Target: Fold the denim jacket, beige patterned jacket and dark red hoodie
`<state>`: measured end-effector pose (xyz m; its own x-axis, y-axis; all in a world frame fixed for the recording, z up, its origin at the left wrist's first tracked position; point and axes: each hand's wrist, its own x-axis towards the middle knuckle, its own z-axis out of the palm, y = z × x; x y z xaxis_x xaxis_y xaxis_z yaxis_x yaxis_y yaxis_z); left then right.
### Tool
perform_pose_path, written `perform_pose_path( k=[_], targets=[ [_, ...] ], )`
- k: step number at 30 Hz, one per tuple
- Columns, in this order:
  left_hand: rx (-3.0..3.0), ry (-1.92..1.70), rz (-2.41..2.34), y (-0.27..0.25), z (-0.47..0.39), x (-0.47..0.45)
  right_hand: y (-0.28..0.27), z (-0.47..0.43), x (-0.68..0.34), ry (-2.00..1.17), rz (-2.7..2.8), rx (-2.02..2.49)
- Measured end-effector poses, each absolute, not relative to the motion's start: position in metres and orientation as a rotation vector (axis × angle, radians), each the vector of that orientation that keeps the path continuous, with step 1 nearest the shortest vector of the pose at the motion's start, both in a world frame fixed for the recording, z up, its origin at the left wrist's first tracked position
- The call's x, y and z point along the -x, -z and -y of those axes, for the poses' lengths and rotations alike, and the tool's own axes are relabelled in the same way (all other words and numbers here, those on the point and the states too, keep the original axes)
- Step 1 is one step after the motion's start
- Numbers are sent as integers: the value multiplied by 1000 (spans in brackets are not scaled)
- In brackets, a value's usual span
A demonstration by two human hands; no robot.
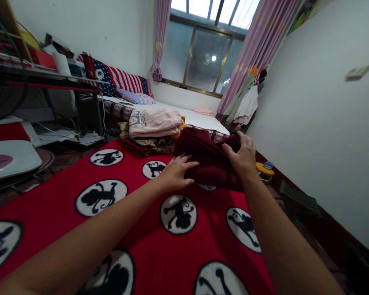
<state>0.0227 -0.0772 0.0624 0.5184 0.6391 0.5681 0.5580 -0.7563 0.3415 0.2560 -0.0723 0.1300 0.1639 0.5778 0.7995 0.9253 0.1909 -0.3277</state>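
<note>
A dark maroon folded garment (207, 162) is over the far part of a red blanket (150, 229) printed with black monkeys in white circles. My left hand (176, 172) lies against the garment's near left side, its fingers spread. At the right edge, my right hand (245, 155) grips the cloth between thumb and fingers, and that side looks partly raised. Beyond the garment to the left is a stack of folded clothes, with a pink garment (155, 122) on top and a brown patterned one (150, 144) beneath. The maroon cloth hides part of the stack's right side.
Behind the stack stands a second bed (184, 111) below the window. A cluttered desk (49, 76) and a white chair (12, 157) are on the left. Along the right wall are a yellow stool (265, 169), a dark green chair (299, 196) and hanging clothes (246, 104).
</note>
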Motion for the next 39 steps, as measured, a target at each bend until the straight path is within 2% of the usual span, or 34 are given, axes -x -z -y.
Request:
perform_pose_path(
  k=[3, 7, 10, 15, 21, 30, 34, 37, 39],
  targets=[
    [-2395, -1016, -1073, -38, 63, -17, -68, 67, -246, 279, 1449, 1651],
    [-2219, -1247, -1344, -14, 44, -6, -5, 70, -234, 101, 1411, 1850],
    [-2087, -1268, -1506, -9, 30, -6, 1, 70, -235, 125, 1287, 1885],
    [-2062, -1109, -1578, -17, 12, -25, -5, 66, -242, 59, 1143, 1922],
    [-2116, -920, -1825, -36, -12, -50, 6, 64, -248, 45, 1116, 1708],
    [-2084, -1116, -1427, -59, -54, -67, 12, 53, -268, -125, 814, 1313],
    [-2077, -1225, -800, -87, -11, -60, 4, 54, -288, -184, 605, 1204],
    [-2080, -995, -404, -104, 54, -37, -15, 59, -307, -141, 471, 1171],
    [-2177, -671, -317, -107, 100, -16, -33, 65, -317, -142, 453, 1149]
  ],
)
